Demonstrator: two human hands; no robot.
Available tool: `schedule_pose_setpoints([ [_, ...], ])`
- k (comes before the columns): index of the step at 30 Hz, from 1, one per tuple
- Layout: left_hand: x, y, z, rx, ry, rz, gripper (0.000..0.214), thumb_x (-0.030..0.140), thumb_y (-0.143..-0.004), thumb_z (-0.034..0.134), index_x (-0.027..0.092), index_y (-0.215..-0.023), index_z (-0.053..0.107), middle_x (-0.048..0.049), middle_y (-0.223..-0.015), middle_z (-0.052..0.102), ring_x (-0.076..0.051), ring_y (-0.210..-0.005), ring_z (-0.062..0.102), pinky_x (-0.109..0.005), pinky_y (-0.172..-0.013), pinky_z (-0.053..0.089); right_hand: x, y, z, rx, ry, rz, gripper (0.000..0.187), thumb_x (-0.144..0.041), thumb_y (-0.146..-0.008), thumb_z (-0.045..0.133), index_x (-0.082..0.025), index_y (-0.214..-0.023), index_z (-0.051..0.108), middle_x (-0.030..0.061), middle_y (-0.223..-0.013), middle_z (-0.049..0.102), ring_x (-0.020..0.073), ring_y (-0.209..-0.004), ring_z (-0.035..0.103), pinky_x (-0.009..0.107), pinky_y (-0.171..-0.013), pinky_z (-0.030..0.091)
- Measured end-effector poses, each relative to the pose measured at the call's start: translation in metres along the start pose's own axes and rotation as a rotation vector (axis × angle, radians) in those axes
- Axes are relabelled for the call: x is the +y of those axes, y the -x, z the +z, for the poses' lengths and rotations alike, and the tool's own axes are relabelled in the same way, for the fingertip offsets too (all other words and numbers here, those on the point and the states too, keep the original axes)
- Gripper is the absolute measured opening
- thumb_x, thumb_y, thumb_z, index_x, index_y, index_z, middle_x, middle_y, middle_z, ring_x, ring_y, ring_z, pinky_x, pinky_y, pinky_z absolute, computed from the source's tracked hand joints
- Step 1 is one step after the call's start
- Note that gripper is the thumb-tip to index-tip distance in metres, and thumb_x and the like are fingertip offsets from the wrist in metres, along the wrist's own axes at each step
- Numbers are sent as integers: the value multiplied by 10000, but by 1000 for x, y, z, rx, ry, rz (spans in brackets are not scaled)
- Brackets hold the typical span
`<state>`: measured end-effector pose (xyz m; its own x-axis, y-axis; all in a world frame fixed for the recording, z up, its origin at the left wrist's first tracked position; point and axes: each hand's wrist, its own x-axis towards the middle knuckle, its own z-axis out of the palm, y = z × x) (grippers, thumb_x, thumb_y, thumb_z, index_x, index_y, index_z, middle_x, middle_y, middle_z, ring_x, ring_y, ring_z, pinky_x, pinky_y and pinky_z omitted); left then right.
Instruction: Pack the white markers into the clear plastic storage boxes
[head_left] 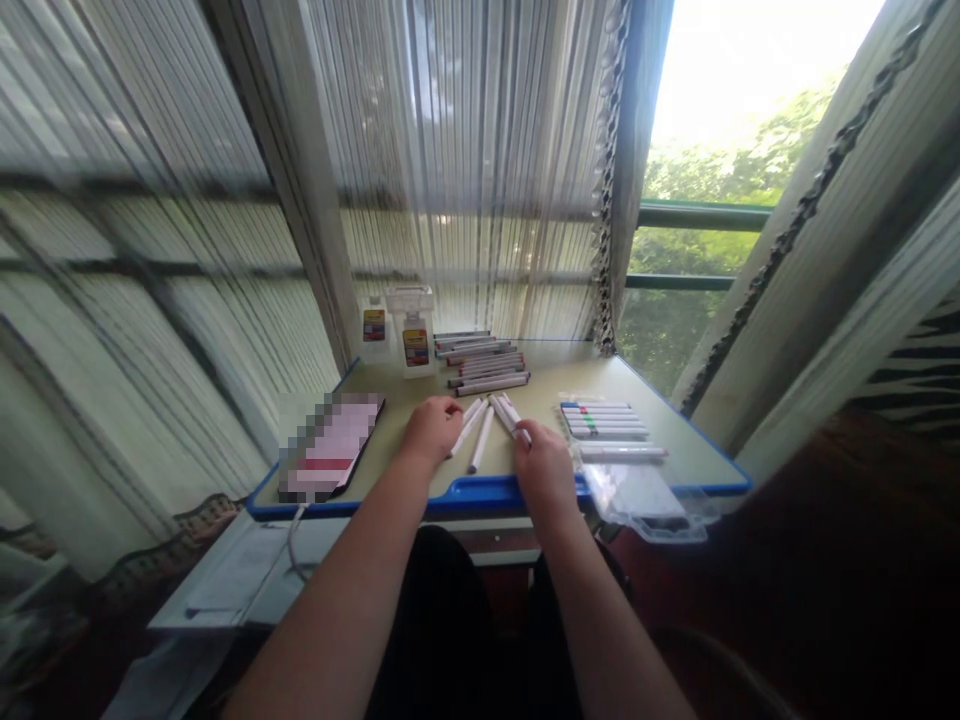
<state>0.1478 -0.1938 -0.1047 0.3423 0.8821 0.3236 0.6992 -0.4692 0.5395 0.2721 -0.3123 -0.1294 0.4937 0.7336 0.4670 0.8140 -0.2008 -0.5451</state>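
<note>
Loose white markers [480,428] lie fanned at the near middle of the blue-rimmed desk [480,494], between both hands and so within easy reach. Left hand [431,428] is curled with its fingertips on their far ends, can't tell if it actually grips; right hand [544,468] is pinched narrow on the near end of one white marker [511,412]. The far marker row [486,364] by the bottles [415,345], and the coloured-cap set [604,420] on the right above the clear case [637,497], lie parallel, probably to stay grouped; phone [330,447] sits left.
</note>
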Motion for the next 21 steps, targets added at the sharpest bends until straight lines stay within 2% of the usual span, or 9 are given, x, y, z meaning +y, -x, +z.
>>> schedule_pose_setpoints([
  [6, -6, 0, 0, -34, 49, -23, 229, 232, -731, 550, 175, -866, 725, -69, -852, 717, -201, -788, 641, -272, -722, 491, -1, 0, 1, 19, -13, 23, 265, -135, -855, 436, -151, -1010, 650, 95, -902, 680, 208, -857, 587, 285, -775, 395],
  [12, -7, -2, -3, -34, 89, -78, 218, 202, -769, 546, 172, -881, 731, -76, -921, 724, -217, -886, 645, -299, -820, 482, -1, 0, 0, 14, -37, 7, 286, -133, -858, 432, -139, -1038, 654, 112, -970, 686, 215, -905, 593, 310, -837, 407],
  [19, -6, -3, -5, -30, 52, -79, 220, 202, -797, 529, 175, -892, 726, -79, -927, 723, -215, -886, 643, -294, -814, 477, -1, 1, 1, 22, -87, -57, 267, -160, -846, 452, -179, -942, 700, 84, -962, 681, 199, -924, 584, 287, -844, 413],
  [21, -6, -3, -5, -30, 47, -81, 219, 207, -795, 533, 175, -894, 725, -79, -927, 722, -214, -888, 642, -290, -813, 476, -1, 1, 1, 18, -88, -63, 283, -163, -849, 440, -171, -969, 696, 87, -975, 679, 204, -931, 577, 289, -850, 408],
])
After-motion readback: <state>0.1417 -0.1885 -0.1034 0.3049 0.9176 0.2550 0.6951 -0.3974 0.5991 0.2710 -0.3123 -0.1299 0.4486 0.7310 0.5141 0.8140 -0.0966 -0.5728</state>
